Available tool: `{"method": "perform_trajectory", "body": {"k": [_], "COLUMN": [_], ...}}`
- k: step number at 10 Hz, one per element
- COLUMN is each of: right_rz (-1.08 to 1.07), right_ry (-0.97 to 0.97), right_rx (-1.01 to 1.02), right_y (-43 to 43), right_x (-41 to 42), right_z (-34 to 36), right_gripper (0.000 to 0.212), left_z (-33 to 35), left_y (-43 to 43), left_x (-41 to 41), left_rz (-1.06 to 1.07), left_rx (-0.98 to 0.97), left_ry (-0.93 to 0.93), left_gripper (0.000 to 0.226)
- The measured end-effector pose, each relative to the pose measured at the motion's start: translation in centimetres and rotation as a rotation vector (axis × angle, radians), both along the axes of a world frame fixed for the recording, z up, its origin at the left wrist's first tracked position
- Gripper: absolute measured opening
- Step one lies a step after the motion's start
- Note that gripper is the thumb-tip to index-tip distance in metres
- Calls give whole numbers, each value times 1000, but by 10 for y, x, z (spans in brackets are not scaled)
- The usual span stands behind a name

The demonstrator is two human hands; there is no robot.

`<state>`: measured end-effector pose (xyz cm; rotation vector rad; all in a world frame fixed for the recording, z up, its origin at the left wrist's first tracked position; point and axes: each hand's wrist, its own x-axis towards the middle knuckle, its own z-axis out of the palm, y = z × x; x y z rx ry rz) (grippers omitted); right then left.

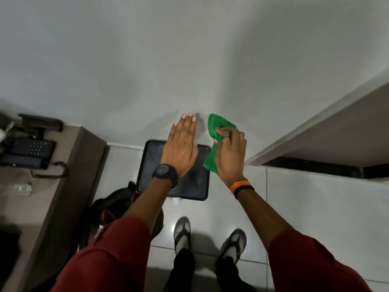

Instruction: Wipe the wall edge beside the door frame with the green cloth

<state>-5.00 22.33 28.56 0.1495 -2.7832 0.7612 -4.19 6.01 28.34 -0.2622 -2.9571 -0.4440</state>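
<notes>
A green cloth (217, 127) is bunched in my right hand (229, 152), and its upper part presses against the pale grey wall (189, 60). My left hand (181, 148) lies flat on the wall just left of the cloth, fingers straight and together, holding nothing. It wears a black watch at the wrist. The pale door frame (315, 123) runs diagonally to the right of the cloth, a short stretch of wall away from it.
A black mat or tray (202, 186) lies on the tiled floor under my hands. A brown desk (63, 175) with a black telephone (27, 152) stands at the left. A dark bag (113, 207) sits beside it. My sandalled feet (182, 232) stand on the tiles.
</notes>
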Motion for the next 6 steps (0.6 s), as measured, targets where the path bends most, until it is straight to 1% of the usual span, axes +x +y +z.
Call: {"method": "perform_trajectory", "body": {"k": [2,3,4,5,6], "right_rz": [109,151,176,170,185], "right_ry": [-217,-252,-276,-317,-356], "right_rx": [129,212,363,350,289], "right_y": [-46,-59,-65,-66,-65], "right_x": [10,20,38,51,53], "right_z": [-160,-243,-306,-342,-342], "right_gripper": [39,32,44,62,74], "left_z": [-164,-244,-306,-342,-345], "left_y": [-54,-62,-60,-56,-53], "left_x": [15,27,45,60,66], "left_rz": [46,39,27,42,44], "left_rx": [-24,-35,-22,30,29], "left_ry": [-186,-311,-368,-391,-419], "left_gripper": [68,66,66,67,67]}}
